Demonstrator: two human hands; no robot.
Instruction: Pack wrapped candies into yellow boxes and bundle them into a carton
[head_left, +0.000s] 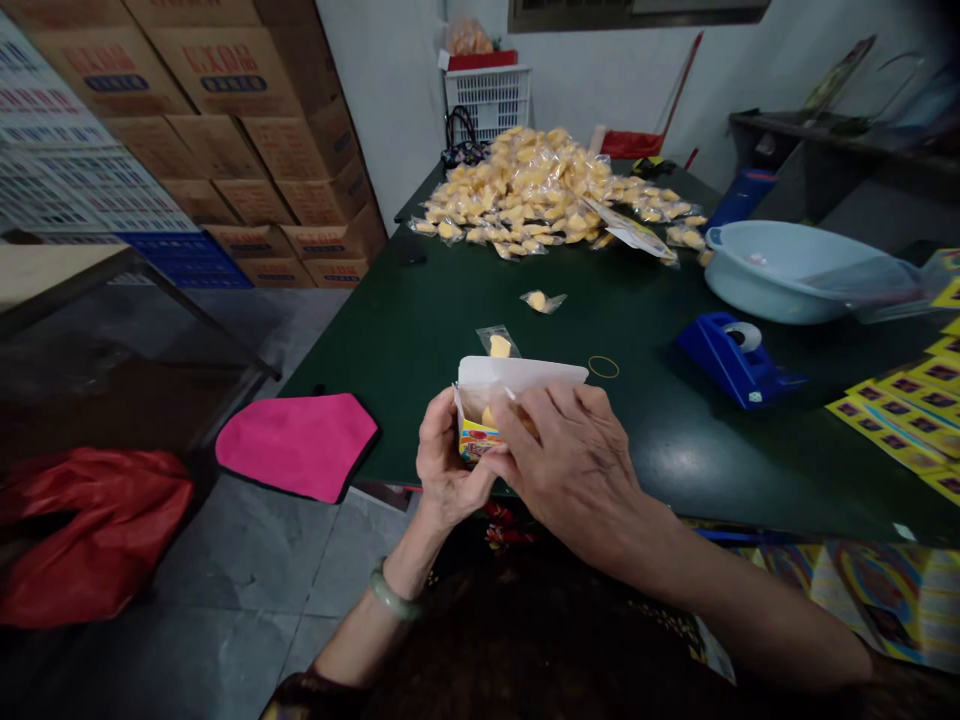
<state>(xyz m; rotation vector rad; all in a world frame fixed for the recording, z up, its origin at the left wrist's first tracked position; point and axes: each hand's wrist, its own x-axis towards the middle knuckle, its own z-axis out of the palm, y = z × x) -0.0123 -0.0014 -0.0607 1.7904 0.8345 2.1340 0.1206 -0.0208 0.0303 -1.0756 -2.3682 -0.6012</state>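
Close to the table's near edge, my left hand (444,465) is closed round a small printed carton (474,440), whose white flap stands raised at the back. A yellow piece in clear wrapping shows inside its mouth. Over the carton's right side lies my right hand (566,455), fingers bent down at the opening and thumb by the front wall; what its fingertips hold is hidden. Just beyond the flap is a wrapped yellow piece (499,345), and another wrapped piece (538,300) lies farther back. A thin rubber band (603,367) rests right of the flap.
A large heap of wrapped yellow pieces (532,185) covers the far end of the green table (420,330). To the right are a pale blue basin (787,280), a blue tape dispenser (739,365) and yellow printed cards (907,410). A pink cloth (300,440) overhangs the left edge.
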